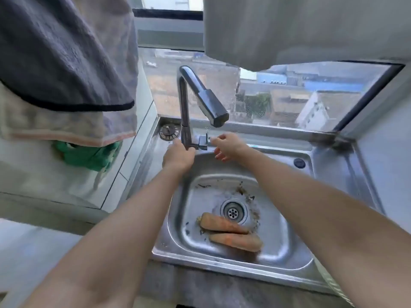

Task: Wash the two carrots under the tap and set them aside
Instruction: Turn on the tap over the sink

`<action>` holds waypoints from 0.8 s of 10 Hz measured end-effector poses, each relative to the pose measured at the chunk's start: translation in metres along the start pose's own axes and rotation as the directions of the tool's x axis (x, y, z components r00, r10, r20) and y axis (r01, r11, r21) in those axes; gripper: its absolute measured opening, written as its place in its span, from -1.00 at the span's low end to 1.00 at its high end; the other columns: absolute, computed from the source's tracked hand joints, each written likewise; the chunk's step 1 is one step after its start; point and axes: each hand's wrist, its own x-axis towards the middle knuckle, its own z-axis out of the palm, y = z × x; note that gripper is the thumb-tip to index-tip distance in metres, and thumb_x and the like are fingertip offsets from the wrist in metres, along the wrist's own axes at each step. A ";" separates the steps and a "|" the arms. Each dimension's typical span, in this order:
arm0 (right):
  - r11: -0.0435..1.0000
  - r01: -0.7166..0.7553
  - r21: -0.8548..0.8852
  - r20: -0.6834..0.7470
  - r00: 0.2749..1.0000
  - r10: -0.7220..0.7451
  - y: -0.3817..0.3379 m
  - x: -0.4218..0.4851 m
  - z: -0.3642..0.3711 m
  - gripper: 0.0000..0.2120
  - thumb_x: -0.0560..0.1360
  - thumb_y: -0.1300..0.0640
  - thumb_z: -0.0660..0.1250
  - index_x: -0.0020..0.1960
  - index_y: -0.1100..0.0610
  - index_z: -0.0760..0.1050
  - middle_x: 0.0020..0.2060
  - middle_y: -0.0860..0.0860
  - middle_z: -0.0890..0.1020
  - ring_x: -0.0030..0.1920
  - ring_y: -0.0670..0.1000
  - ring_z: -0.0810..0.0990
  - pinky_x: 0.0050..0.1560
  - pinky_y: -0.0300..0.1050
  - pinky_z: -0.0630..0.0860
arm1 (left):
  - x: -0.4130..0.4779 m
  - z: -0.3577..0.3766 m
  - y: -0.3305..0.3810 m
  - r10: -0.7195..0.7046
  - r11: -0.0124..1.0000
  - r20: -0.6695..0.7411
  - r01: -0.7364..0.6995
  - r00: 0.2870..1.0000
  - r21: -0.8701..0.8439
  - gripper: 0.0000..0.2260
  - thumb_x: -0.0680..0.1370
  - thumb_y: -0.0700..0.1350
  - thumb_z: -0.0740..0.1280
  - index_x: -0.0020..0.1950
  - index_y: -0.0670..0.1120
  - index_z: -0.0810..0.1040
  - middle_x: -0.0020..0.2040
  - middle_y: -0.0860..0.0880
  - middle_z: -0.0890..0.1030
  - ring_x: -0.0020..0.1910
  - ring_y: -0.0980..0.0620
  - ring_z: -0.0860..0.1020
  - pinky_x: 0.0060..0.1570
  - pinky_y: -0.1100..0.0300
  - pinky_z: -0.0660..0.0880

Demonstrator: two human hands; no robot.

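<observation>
Head view, looking down at a kitchen sink below a window (289, 96). A dark grey terry towel with black edging (66, 52) hangs at upper left, over a beige cloth, and a pale grey hanging cloth (300, 30) fills the upper right. Below the towel lies a crumpled green cloth (89, 156).

The stainless-steel single-basin sink (295, 261) occupies the lower centre, its floor speckled with dark soil. At its back rim stands the angular chrome tap (184, 103), its squared spout pointing over the basin.

Both bare forearms reach forward. The left hand (178, 158) grips the base of the tap column, with its fingers curled round it. The right hand (226, 146) hovers just right of the small chrome tap lever (203, 142), its fingers loosely spread and holding nothing. Whether a fingertip touches the lever cannot be told.

Two unpeeled orange carrots lie on the basin floor, side by side and touching, lengthwise left to right. The farther carrot (222, 225) lies just beside the round steel drain strainer (233, 211). The nearer carrot (238, 241) lies toward the front wall.

A loose round metal sink plug (168, 132) sits on the back left corner of the sink, and a black round cap (299, 163) on the back right ledge.
</observation>
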 end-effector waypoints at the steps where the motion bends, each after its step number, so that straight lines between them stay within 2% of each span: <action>1: 0.999 -0.053 -0.005 0.009 0.999 0.053 -0.009 0.030 0.006 -0.64 0.61 -0.02 0.21 0.13 0.29 0.50 -0.16 0.11 0.54 -0.18 0.09 0.59 0.03 0.06 0.59 | 0.034 0.005 0.001 -0.039 0.998 -0.007 0.038 0.999 -0.053 -0.48 0.59 0.03 0.25 0.47 -0.18 0.24 0.41 -0.19 0.40 0.33 -0.22 0.43 0.22 -0.01 0.38; 2: 0.993 -0.083 -0.088 0.010 0.996 0.084 -0.006 0.070 0.019 -0.82 0.62 0.05 0.22 -0.06 0.15 0.42 -0.28 0.06 0.51 -0.17 0.10 0.57 0.00 0.03 0.57 | 0.057 0.012 0.002 -0.034 0.997 -0.057 0.031 0.998 -0.067 -0.51 0.57 0.08 0.29 0.42 -0.11 0.31 0.33 -0.17 0.44 0.26 -0.19 0.48 0.14 0.05 0.40; 3: 0.982 -0.092 -0.168 -0.031 0.996 0.088 0.019 0.123 0.031 -0.77 0.59 0.08 0.24 -0.23 0.00 0.32 -0.31 -0.03 0.47 -0.11 0.11 0.58 0.09 0.04 0.55 | 0.070 0.016 0.006 -0.029 0.997 -0.162 0.018 0.986 -0.071 -0.55 0.52 0.09 0.36 0.28 -0.13 0.39 0.21 -0.16 0.51 0.15 -0.18 0.53 0.01 0.10 0.38; 4: 0.987 -0.096 -0.131 -0.086 0.993 0.085 0.020 0.124 0.029 -0.65 0.61 0.14 0.24 -0.25 -0.12 0.19 -0.23 -0.14 0.43 -0.26 -0.20 0.41 -0.04 -0.32 0.46 | 0.078 0.022 0.008 -0.027 0.998 -0.238 0.011 0.971 -0.068 -0.56 0.49 0.12 0.39 0.20 -0.14 0.42 0.14 -0.15 0.56 0.10 -0.17 0.55 -0.08 0.13 0.33; 5: 0.994 -0.104 -0.036 -0.068 0.993 0.101 0.008 0.102 0.023 -0.62 0.62 0.19 0.23 -0.24 -0.12 0.14 -0.12 -0.06 0.47 -0.19 -0.16 0.49 0.08 -0.30 0.48 | 0.084 0.026 0.006 0.027 1.000 -0.302 -0.029 0.953 -0.002 -0.63 0.52 0.12 0.34 0.13 -0.15 0.48 0.07 -0.14 0.61 0.05 -0.17 0.58 -0.13 0.12 0.35; 6: 0.997 -0.048 0.061 -0.020 0.999 0.049 0.015 0.114 0.024 -0.63 0.63 0.28 0.17 -0.23 -0.08 0.18 -0.23 -0.12 0.43 -0.38 -0.37 0.53 -0.14 -0.48 0.48 | 0.087 0.029 0.005 0.064 0.998 -0.344 -0.058 0.937 0.028 -0.65 0.53 0.09 0.33 0.11 -0.18 0.50 0.03 -0.17 0.64 0.03 -0.20 0.59 -0.06 0.03 0.44; 7: 0.988 -0.104 0.117 -0.023 0.994 0.107 0.030 0.126 0.022 -0.71 0.57 0.18 0.28 -0.17 -0.13 0.26 -0.10 -0.01 0.54 -0.05 -0.07 0.63 0.12 -0.15 0.58 | 0.087 0.032 0.005 0.068 0.998 -0.363 -0.065 0.929 0.021 -0.65 0.54 0.08 0.32 0.11 -0.20 0.50 0.03 -0.18 0.64 0.02 -0.20 0.60 -0.02 0.01 0.46; 8: 0.972 -0.168 0.167 0.029 0.986 0.165 0.087 0.173 0.028 -0.91 0.40 0.04 0.32 -0.11 -0.04 0.44 0.02 0.21 0.66 0.11 0.27 0.64 0.19 0.23 0.56 | 0.086 0.034 0.004 0.066 0.998 -0.380 -0.069 0.922 0.006 -0.65 0.54 0.06 0.32 0.11 -0.21 0.50 0.03 -0.19 0.64 0.01 -0.21 0.60 -0.03 0.02 0.46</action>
